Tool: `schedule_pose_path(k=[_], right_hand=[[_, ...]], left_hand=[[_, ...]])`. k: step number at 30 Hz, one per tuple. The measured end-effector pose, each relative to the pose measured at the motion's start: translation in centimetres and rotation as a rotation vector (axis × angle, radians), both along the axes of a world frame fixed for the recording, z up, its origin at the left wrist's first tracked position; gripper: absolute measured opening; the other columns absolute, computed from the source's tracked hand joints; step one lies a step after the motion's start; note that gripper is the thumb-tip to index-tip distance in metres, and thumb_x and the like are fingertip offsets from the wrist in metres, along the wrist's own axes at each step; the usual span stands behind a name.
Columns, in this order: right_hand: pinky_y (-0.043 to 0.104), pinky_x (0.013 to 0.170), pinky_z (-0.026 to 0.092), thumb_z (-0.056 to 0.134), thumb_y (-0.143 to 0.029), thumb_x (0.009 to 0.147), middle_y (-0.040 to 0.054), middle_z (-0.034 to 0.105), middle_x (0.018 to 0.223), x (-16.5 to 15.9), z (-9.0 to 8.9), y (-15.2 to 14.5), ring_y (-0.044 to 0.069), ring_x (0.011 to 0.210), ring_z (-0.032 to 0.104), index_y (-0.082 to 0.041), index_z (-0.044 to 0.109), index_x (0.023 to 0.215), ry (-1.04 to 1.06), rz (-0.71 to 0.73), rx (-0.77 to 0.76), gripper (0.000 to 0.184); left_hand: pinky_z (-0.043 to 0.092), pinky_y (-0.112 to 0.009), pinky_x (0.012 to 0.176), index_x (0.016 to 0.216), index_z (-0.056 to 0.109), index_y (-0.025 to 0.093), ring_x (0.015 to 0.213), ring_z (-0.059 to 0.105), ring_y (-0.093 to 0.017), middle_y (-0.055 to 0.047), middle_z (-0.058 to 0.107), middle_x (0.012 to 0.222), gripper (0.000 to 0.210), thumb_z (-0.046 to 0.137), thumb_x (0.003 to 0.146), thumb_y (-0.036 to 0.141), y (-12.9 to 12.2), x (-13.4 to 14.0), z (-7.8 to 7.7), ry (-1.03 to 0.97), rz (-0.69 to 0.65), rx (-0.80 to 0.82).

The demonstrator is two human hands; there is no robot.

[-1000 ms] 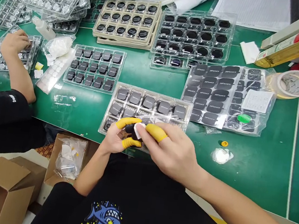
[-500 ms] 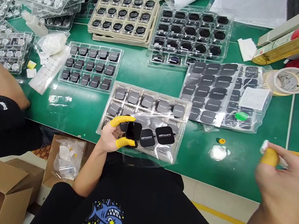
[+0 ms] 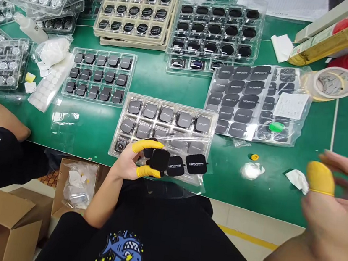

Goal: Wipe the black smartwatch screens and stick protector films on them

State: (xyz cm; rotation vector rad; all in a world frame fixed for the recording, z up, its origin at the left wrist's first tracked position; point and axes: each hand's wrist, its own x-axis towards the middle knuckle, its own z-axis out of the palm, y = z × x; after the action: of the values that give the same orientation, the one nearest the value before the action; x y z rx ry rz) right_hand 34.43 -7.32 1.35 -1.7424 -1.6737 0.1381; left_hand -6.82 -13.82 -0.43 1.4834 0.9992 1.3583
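Observation:
My left hand [image 3: 137,160], in yellow finger cots, is closed on a small black square piece [image 3: 159,160] with a plain dark face. It also seems to hold a clear film sheet carrying black square HiFuture stickers [image 3: 196,164], which hangs over the front of a clear blister tray [image 3: 166,127] of similar square pieces. On the right, my right hand [image 3: 333,190] is open with its fingers apart and partly blurred. A crumpled white wipe [image 3: 296,179] lies on the table by its thumb. Left of that sit a white wad [image 3: 252,171] and a yellow finger cot [image 3: 255,157].
Another tray of square pieces [image 3: 98,76] is at left, with sticker sheets [image 3: 241,100] and tape rolls [image 3: 335,82] at right. Stacked trays [image 3: 216,30] line the back. A co-worker's arm [image 3: 1,115] rests at left; cardboard boxes [image 3: 1,219] stand below.
My right hand has let go of the white wipe, which now lies on the table, and its fingers have opened. The left hand has shifted slightly right, turning the black square piece's face.

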Motion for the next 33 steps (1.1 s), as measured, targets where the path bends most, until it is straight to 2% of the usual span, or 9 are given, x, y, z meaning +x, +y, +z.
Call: schedule_pose_path(k=[1,4,7,9,11,14,22,29,33], right_hand=[[0.068,0.088,0.058,0.072,-0.055,0.1,0.0158,0.078,0.117,-2.8,1.8,-0.1,0.04,0.1,0.074,-0.041,0.078,0.142,0.081,0.089,-0.002,0.045],[0.056,0.105,0.062,0.074,-0.045,0.104,0.0098,0.079,0.136,-10.4,6.0,0.6,0.034,0.119,0.076,-0.04,0.075,0.144,0.221,0.612,-0.207,0.04],[0.047,0.102,0.064,0.066,-0.048,0.108,0.0098,0.081,0.134,-14.6,7.3,2.1,0.032,0.121,0.077,-0.031,0.075,0.138,0.261,0.992,-0.536,0.036],[0.04,0.09,0.064,0.064,-0.05,0.108,0.0083,0.084,0.121,-15.5,7.0,2.9,0.028,0.106,0.079,-0.027,0.076,0.127,0.308,1.103,-0.738,0.032],[0.035,0.08,0.061,0.063,-0.052,0.109,0.0056,0.083,0.108,-15.5,6.2,3.4,0.024,0.093,0.077,-0.026,0.075,0.113,0.354,1.093,-0.843,0.03],[0.033,0.073,0.056,0.062,-0.053,0.109,0.0042,0.081,0.098,-15.3,5.2,3.6,0.023,0.086,0.073,-0.025,0.073,0.103,0.386,1.005,-0.811,0.031],[0.038,0.08,0.059,0.068,-0.049,0.105,0.0078,0.081,0.111,-15.7,4.4,3.0,0.025,0.093,0.074,-0.025,0.069,0.119,0.335,0.947,-0.652,0.027],[0.034,0.075,0.058,0.064,-0.041,0.108,0.0054,0.082,0.102,-16.0,3.8,2.7,0.024,0.088,0.077,-0.025,0.069,0.111,0.329,0.959,-0.596,0.017],[0.035,0.079,0.061,0.061,-0.031,0.108,0.0067,0.087,0.106,-15.9,3.6,2.9,0.024,0.09,0.081,-0.024,0.076,0.113,0.294,0.998,-0.515,0.017]], left_hand=[[0.068,-0.034,0.089,0.136,0.078,0.022,0.098,0.083,-0.024,-0.01,0.085,0.113,0.069,0.094,0.082,0.062,0.2,0.1,0.1,0.024,-0.045,0.01],[0.067,-0.037,0.098,0.141,0.074,0.024,0.108,0.083,-0.026,-0.012,0.085,0.121,0.07,0.095,0.083,0.057,0.9,0.2,0.9,0.09,-0.218,0.042],[0.067,-0.039,0.102,0.146,0.071,0.025,0.115,0.082,-0.028,-0.013,0.084,0.126,0.074,0.095,0.083,0.055,1.4,-0.1,1.6,0.137,-0.346,0.081],[0.067,-0.04,0.102,0.148,0.069,0.025,0.118,0.081,-0.029,-0.014,0.083,0.128,0.075,0.094,0.084,0.055,1.3,-0.6,1.8,0.149,-0.379,0.08],[0.066,-0.044,0.105,0.148,0.07,0.025,0.122,0.08,-0.031,-0.016,0.082,0.132,0.074,0.093,0.085,0.057,1.0,-1.1,1.8,0.152,-0.382,0.062],[0.067,-0.047,0.106,0.144,0.072,0.025,0.128,0.078,-0.033,-0.017,0.079,0.139,0.07,0.092,0.085,0.059,0.3,-1.6,1.5,0.161,-0.36,0.023],[0.067,-0.05,0.107,0.143,0.071,0.024,0.125,0.079,-0.034,-0.019,0.079,0.136,0.072,0.097,0.082,0.052,0.1,-1.0,1.3,0.214,-0.248,0.015],[0.063,-0.056,0.115,0.143,0.069,0.025,0.138,0.072,-0.037,-0.02,0.07,0.149,0.068,0.093,0.087,0.055,0.0,-1.2,1.5,0.232,-0.213,0.054],[0.058,-0.059,0.121,0.145,0.068,0.025,0.132,0.076,-0.034,-0.017,0.076,0.141,0.069,0.094,0.087,0.051,0.0,-1.5,1.6,0.281,-0.171,0.079]])
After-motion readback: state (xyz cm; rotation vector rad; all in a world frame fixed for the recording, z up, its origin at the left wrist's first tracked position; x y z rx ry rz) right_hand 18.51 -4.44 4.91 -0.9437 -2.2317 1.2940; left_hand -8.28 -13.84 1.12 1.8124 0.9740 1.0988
